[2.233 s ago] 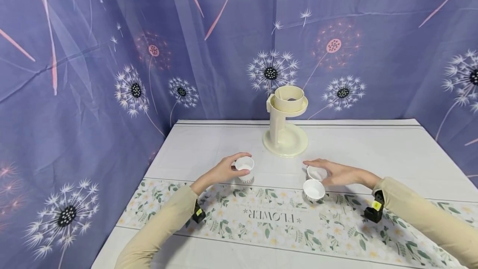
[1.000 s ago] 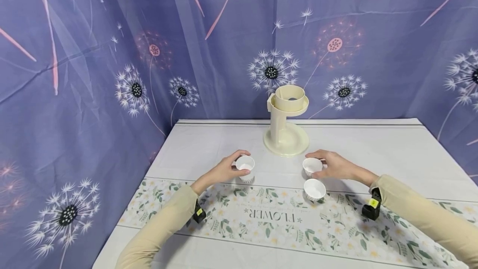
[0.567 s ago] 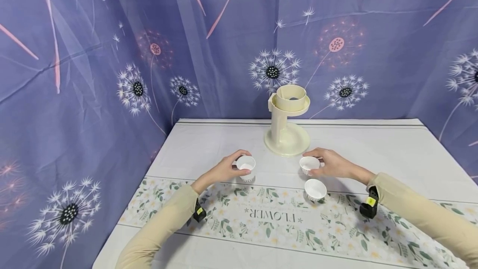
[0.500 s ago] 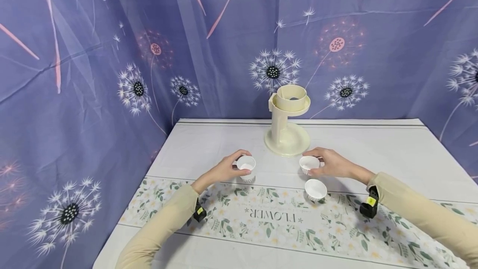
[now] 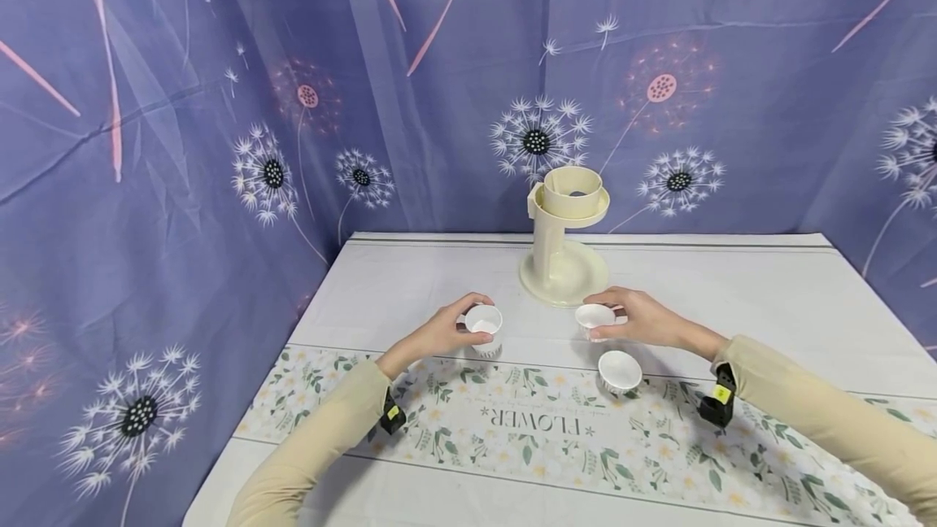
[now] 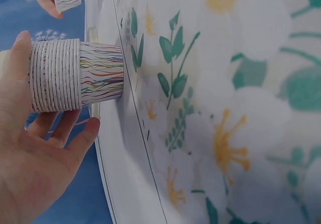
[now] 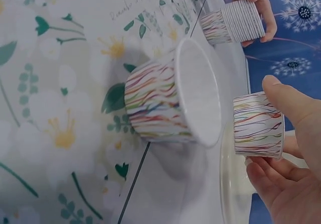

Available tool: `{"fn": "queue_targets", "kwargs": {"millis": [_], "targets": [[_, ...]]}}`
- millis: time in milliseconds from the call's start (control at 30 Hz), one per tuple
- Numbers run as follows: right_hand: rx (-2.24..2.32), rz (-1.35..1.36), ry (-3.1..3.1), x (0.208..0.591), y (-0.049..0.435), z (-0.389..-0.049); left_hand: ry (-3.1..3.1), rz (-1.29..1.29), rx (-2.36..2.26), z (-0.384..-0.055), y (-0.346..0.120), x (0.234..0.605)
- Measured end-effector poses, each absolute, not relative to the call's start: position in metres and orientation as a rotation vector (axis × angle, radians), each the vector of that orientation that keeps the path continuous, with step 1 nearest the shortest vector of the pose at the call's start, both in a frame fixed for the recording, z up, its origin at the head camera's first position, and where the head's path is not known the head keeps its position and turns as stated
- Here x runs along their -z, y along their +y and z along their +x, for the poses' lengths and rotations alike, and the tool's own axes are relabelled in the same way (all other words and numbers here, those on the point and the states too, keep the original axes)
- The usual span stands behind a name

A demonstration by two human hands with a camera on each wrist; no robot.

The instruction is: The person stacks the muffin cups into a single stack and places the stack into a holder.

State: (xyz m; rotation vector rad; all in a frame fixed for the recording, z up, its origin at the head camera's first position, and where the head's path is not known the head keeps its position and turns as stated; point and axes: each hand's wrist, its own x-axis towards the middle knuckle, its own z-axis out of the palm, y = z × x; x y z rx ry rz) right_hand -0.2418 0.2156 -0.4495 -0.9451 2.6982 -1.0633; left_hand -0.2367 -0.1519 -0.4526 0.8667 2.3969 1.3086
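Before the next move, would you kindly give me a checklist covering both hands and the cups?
1. Left hand grips the stack of cups between thumb and fingers: ok.
2. Right hand holds a single cup between thumb and fingers: ok.
3. The single cup and the stack both have their openings upward: ok.
4. The loose cup stands upright on the tablecloth: ok.
5. The space between the single cup and the stack has nothing standing in it: ok.
6. Exact number of cups in the stack: cannot tell.
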Motion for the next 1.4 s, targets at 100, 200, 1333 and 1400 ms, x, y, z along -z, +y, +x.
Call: {"fn": "queue_targets", "kwargs": {"millis": [100, 200, 1333, 1400], "targets": [[1.065, -0.958, 2.678, 0.447, 0.213, -0.241, 2.379, 0.875, -1.296, -0.229, -0.15, 0.439], [1.06, -0.965, 2.668, 0.445, 0.211, -0.24, 2.374, 0.877, -1.283, -0.226, -0.15, 0.433], [0.909, -1.124, 2.674, 0.432, 0.185, -0.243, 2.387, 0.877, -1.29, -0.239, -0.151, 0.453], [0.92, -1.148, 2.653, 0.431, 0.183, -0.244, 2.374, 0.886, -1.283, -0.235, -0.15, 0.444]]}}
